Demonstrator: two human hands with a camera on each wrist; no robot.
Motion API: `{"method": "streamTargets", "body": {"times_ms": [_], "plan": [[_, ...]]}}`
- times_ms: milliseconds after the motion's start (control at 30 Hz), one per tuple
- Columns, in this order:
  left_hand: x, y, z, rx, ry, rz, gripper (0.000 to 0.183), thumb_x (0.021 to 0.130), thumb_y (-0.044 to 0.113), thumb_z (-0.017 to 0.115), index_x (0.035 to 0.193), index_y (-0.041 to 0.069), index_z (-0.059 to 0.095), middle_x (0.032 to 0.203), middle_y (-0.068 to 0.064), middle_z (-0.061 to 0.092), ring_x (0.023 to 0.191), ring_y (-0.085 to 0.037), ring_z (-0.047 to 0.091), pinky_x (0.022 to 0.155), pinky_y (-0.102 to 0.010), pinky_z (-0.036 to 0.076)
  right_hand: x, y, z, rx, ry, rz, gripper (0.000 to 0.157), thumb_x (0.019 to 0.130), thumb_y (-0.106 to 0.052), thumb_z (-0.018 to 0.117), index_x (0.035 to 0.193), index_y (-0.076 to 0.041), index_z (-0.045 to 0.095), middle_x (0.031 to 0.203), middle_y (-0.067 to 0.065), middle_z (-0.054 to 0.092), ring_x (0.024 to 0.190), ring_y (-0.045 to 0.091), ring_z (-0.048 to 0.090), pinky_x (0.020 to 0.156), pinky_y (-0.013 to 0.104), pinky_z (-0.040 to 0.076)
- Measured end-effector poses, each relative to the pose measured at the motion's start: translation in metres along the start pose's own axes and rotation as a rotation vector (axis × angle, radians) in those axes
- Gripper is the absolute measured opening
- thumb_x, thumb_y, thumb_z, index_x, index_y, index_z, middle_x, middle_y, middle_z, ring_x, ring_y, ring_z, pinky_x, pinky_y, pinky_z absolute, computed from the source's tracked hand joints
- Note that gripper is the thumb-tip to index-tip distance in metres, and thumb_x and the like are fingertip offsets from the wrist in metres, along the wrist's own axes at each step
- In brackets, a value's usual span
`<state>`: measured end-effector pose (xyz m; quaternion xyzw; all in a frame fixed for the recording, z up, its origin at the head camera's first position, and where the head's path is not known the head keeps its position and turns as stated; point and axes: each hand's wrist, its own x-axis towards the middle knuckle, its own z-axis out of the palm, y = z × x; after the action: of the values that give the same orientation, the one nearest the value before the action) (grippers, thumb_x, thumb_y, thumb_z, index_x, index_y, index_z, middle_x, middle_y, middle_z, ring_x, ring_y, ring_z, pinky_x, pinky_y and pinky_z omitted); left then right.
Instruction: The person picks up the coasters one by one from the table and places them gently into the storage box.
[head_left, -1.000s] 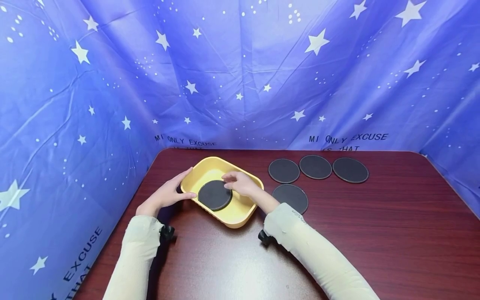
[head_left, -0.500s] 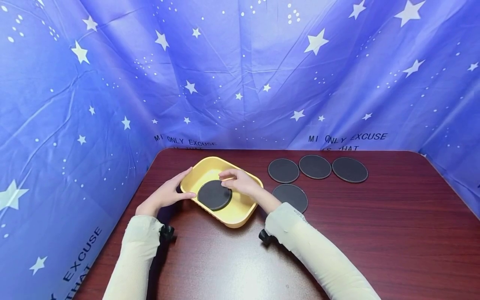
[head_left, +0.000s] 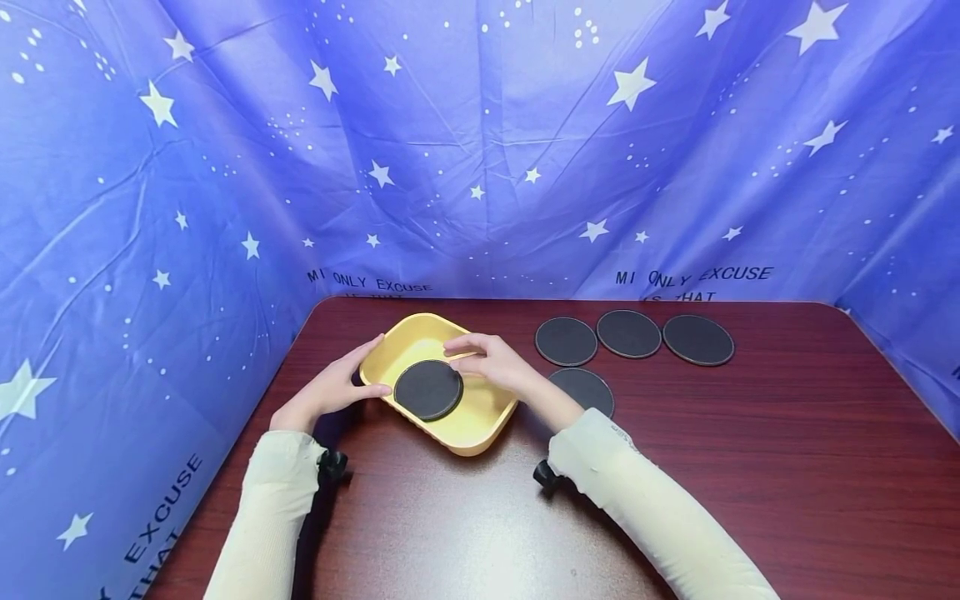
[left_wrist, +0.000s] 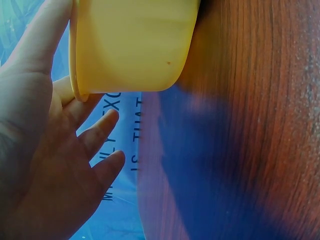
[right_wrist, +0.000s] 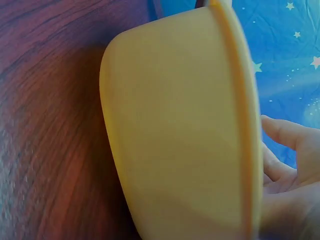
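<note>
A yellow plastic basin (head_left: 480, 425) stands on the table with a round black coaster (head_left: 428, 389) inside it. At the basin's left end, my left hand (head_left: 330, 392) holds the rim between thumb and index finger; its other fingers spread free in the left wrist view. Over the basin's right side is my right hand (head_left: 487, 364), fingers loosely bent and holding nothing, its fingertips just beyond the coaster's edge. In the right wrist view the basin's outer wall (right_wrist: 175, 120) covers part of that hand.
Several more black coasters lie flat to the right: one at the back left (head_left: 566, 342), one in the back middle (head_left: 629, 334), one at the back right (head_left: 698, 340), and one in front (head_left: 585, 393), partly hidden by my right forearm. A blue star-patterned curtain (head_left: 487, 150) borders the table (head_left: 750, 467).
My right hand has let go of the coaster and drawn a little up and to the right. The coaster stays in the basin, and my left hand keeps its place.
</note>
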<state>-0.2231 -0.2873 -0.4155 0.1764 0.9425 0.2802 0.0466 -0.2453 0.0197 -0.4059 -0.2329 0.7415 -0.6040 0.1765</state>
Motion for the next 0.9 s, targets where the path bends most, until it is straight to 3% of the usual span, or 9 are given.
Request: {"method": "streamTargets", "body": {"times_ms": [267,567,800,900], "plan": [[0.001,-0.001,-0.001,-0.017,-0.006,-0.008,0.094,0.086,0.040,0.076,0.159,0.009,0.025,0.164,-0.017,0.028,0.150,-0.039,0.028,0.121,-0.057,0.026,-0.017,-0.010,-0.021,0.029,0.016,-0.001,0.042,0.095,-0.010,0.065,0.135,0.002,0.058,0.137,0.022,0.061,0.124,0.031,0.062,0.102,0.033,0.054],[0.000,0.000,-0.002,-0.008,-0.003,-0.009,0.094,0.086,0.040,0.076,0.159,0.009,0.026,0.163,-0.018,0.029,0.149,-0.039,0.029,0.121,-0.057,0.027,-0.051,-0.015,-0.060,0.016,0.106,-0.052,0.042,0.094,-0.011,0.066,0.134,0.000,0.059,0.136,0.022,0.062,0.125,0.037,0.060,0.093,0.020,0.054],[0.000,0.000,-0.002,-0.001,-0.005,-0.008,0.093,0.086,0.041,0.076,0.158,0.009,0.027,0.163,-0.018,0.030,0.149,-0.040,0.030,0.120,-0.057,0.028,-0.079,-0.009,-0.097,-0.011,0.138,-0.037,0.049,0.096,-0.017,0.066,0.139,0.000,0.053,0.141,0.022,0.057,0.119,0.011,0.065,0.093,0.019,0.055],[-0.001,0.000,-0.002,-0.004,-0.003,-0.008,0.093,0.086,0.040,0.076,0.158,0.009,0.027,0.163,-0.018,0.030,0.149,-0.039,0.030,0.121,-0.057,0.028,-0.090,-0.002,-0.111,-0.029,0.139,-0.017,0.052,0.097,-0.019,0.065,0.143,0.000,0.050,0.146,0.023,0.052,0.121,0.007,0.063,0.092,0.018,0.054]]}}
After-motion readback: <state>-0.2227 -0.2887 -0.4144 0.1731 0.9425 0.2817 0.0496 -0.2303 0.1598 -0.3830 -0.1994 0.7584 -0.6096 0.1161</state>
